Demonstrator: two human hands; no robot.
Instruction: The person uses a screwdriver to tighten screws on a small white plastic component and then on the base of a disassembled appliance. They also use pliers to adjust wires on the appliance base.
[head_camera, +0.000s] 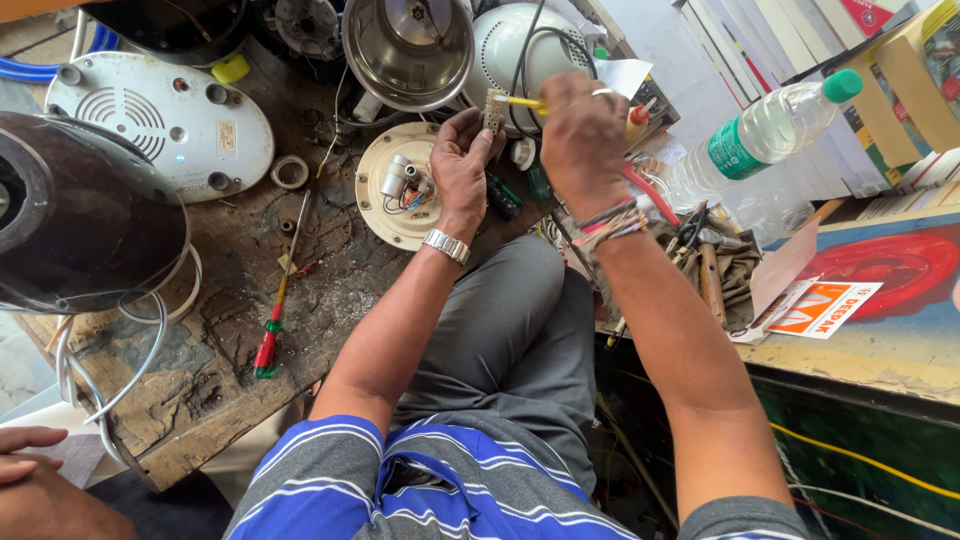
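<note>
A worn wooden workbench (220, 350), cracked and stained, carries a clutter of appliance parts: a white plastic base (160, 120) with vent slots, a dark rounded housing (80, 210), a shiny steel bowl (408, 45) and a cream round plate (400, 185) with wires and a small cylinder. A red-and-green screwdriver (272, 320) lies loose. The left hand (462, 165) pinches a small circuit board (494, 110) above the plate. The right hand (582, 140) is clenched around a yellow-handled tool (522, 101), whose tip seems to touch the board. A clear plastic bottle (760, 135) lies tilted to the right.
</note>
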